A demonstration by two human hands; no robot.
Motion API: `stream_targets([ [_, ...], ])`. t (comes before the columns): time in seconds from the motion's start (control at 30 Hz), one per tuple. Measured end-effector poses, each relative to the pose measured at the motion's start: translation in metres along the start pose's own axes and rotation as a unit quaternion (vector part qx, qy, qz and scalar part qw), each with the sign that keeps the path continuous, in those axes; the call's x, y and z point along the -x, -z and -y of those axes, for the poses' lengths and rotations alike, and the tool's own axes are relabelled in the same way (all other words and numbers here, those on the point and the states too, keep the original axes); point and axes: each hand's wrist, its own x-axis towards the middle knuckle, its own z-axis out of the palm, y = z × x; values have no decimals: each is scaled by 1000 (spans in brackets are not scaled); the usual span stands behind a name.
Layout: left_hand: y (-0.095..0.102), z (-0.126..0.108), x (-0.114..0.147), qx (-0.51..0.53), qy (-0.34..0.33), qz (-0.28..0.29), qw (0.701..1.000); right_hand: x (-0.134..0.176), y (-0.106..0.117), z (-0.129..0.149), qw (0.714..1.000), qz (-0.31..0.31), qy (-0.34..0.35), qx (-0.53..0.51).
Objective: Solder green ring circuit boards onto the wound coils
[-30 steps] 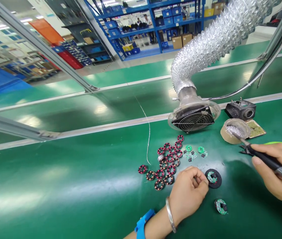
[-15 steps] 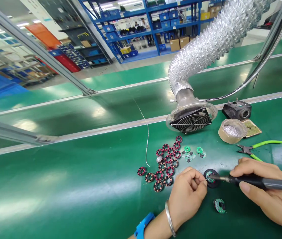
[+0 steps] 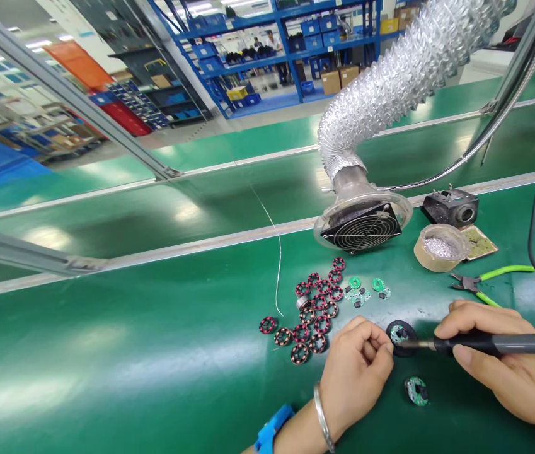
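My right hand (image 3: 498, 359) grips a soldering iron (image 3: 477, 343) by its dark handle, the tip pointing left. That tip meets the near part of a small round green circuit board (image 3: 398, 332) seated in a black ring (image 3: 409, 329). My left hand (image 3: 359, 366) is closed at the left edge of the ring, fingertips pinched together; what lies between them is hidden. Closer to me, a second round board with a black part (image 3: 416, 391) rests on the green mat (image 3: 154, 366). Several copper-wound ring coils (image 3: 300, 333) lie left of my left hand.
Beyond the hands are small green boards (image 3: 355, 283), green-handled cutters (image 3: 472, 284), a round tub of metal shavings (image 3: 440, 249) and a black stand (image 3: 451, 207). A fan hood (image 3: 364, 230) on a silver duct (image 3: 380, 94) hangs above the mat. A thin wire (image 3: 280, 265) trails from behind.
The iron's tip has shifted slightly toward me, from the middle of the board to its near edge. My left hand stays almost still.
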Motion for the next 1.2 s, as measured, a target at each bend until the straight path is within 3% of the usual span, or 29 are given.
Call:
stream_targets([
  [0.83,2,7,1,-25,-73,7,997,3,0,-15,986,-20,-96,-132],
  [0.93,0,7,0,-38,-71,3,997,3,10,-23,982,-73,-92,-146],
  [1.0,2,3,0,-59,-84,-3,995,2,21,-33,972,-173,-70,-141],
  [1.07,11,-5,0,-89,-120,-25,988,1,32,-45,953,-295,-51,-53],
  [1.1,18,-10,1,-106,-144,-43,983,1,36,-50,940,-334,-47,48],
  [1.13,28,-16,2,-123,-167,-68,976,0,40,-52,936,-310,-59,158],
  [1.2,54,-27,5,-165,-192,-114,961,0,43,-53,928,-257,-63,263],
])
